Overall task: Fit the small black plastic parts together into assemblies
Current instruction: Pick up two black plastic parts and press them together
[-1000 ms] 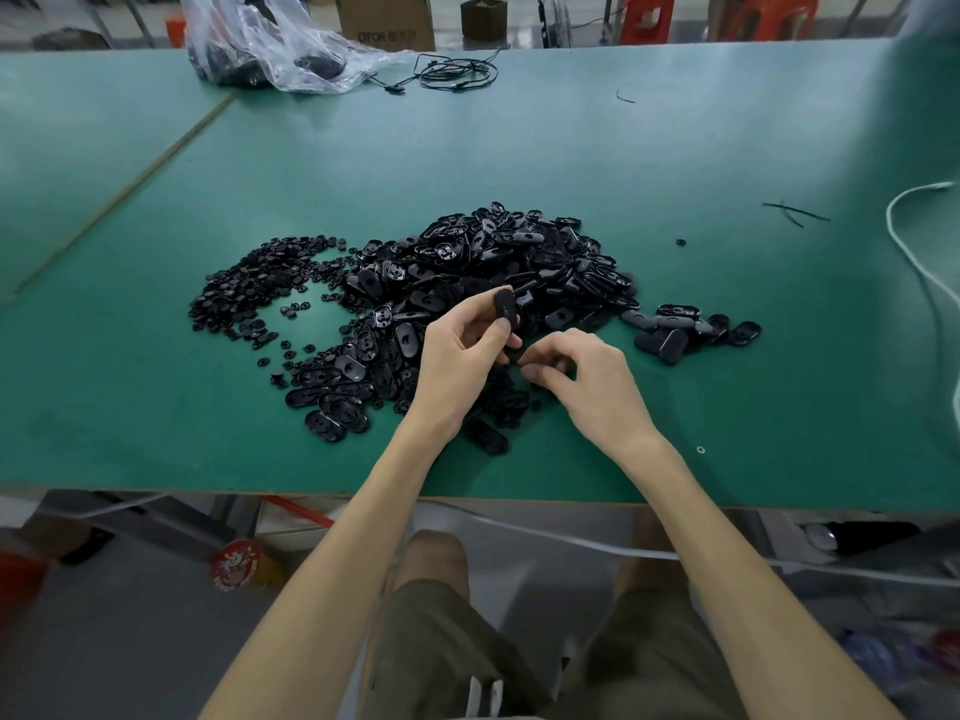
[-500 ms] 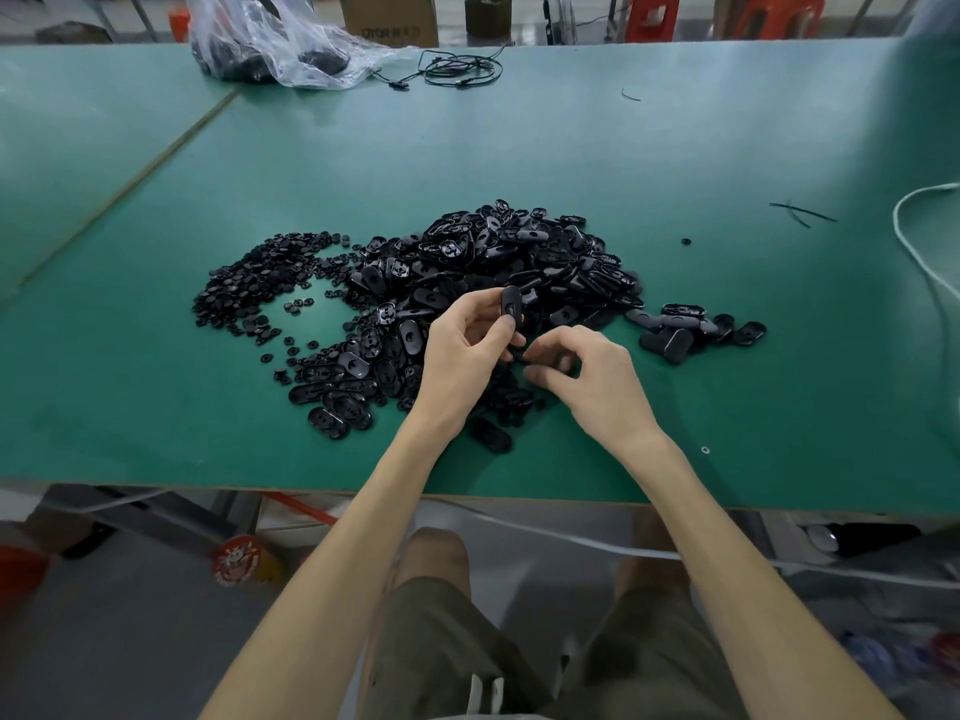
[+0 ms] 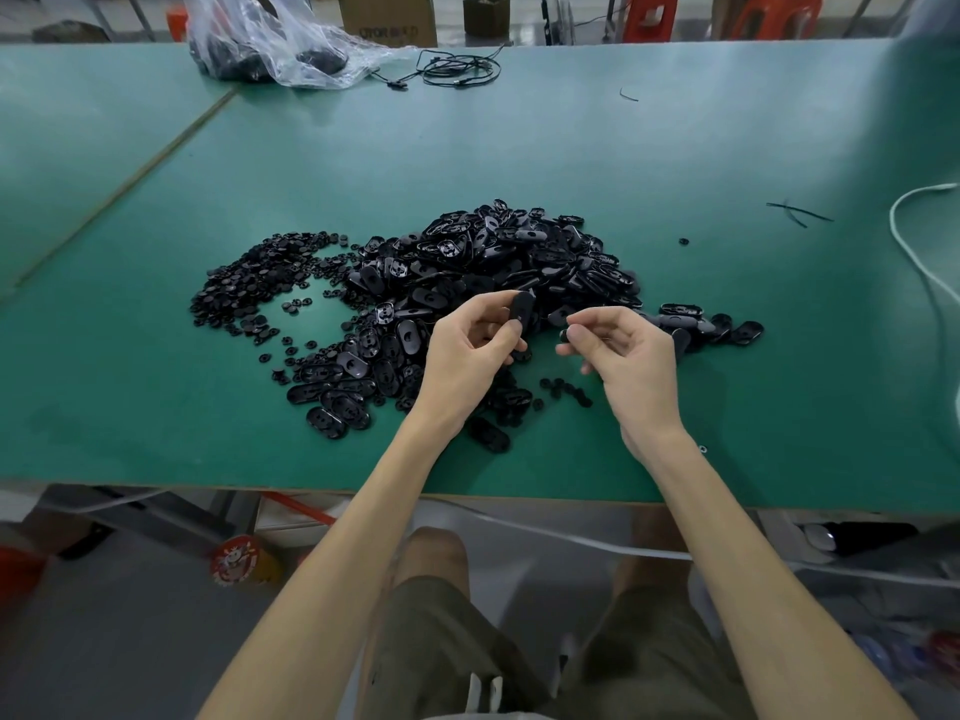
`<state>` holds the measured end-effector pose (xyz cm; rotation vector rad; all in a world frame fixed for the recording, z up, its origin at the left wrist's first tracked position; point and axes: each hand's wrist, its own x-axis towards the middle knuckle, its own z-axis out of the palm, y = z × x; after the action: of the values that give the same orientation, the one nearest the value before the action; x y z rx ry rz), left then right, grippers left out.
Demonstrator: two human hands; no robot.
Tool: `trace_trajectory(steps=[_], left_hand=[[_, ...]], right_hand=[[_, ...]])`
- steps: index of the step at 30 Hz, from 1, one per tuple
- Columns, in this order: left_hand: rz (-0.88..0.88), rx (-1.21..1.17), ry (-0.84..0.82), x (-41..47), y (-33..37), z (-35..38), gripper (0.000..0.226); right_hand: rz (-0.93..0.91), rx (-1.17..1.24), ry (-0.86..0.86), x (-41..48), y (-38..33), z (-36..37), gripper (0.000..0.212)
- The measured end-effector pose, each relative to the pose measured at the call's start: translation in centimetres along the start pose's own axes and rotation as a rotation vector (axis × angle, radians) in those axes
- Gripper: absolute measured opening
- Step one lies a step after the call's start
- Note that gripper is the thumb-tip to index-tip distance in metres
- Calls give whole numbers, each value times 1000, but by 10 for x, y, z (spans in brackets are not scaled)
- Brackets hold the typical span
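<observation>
- Pinched an oval black part point(image 3: 521, 310) in the left hand point(image 3: 467, 350), thumb and curled fingers closed on it, long axis roughly upright, raised off the table.
- Pinched a small round black part point(image 3: 563, 335) between thumb and forefinger of the right hand point(image 3: 628, 356), remaining fingers loosely curled; too small to make out further.
- Held the two parts near each other but apart, the round one at 4 o'clock of the oval one.
- Had the main heap of oval parts point(image 3: 498, 252) on the green table point(image 3: 519, 137) at 12 o'clock of the hands, spilling round to 9 o'clock beside the left wrist.
- Had a spread of small round parts point(image 3: 249, 283) at 9 o'clock of that heap, touching its edge.
- Had a short row of ovals point(image 3: 727, 327) at 3 o'clock of the right hand, and a few loose round bits point(image 3: 561, 387) at 6 o'clock of the fingertips, between the wrists.
- Had, at the table's far edge, a clear plastic bag point(image 3: 270, 49) at 11 o'clock and a coiled black cable point(image 3: 457, 72) at 12 o'clock; a white cord point(image 3: 919, 262) at 3 o'clock.
</observation>
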<state>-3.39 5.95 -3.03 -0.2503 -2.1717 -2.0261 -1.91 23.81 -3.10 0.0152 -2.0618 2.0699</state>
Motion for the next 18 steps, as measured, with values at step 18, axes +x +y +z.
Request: trace_trajectory(steps=[18], left_hand=[[36, -78, -74, -2, 3, 3, 36]], right_hand=[[-15, 51, -6, 0, 0, 0, 11]])
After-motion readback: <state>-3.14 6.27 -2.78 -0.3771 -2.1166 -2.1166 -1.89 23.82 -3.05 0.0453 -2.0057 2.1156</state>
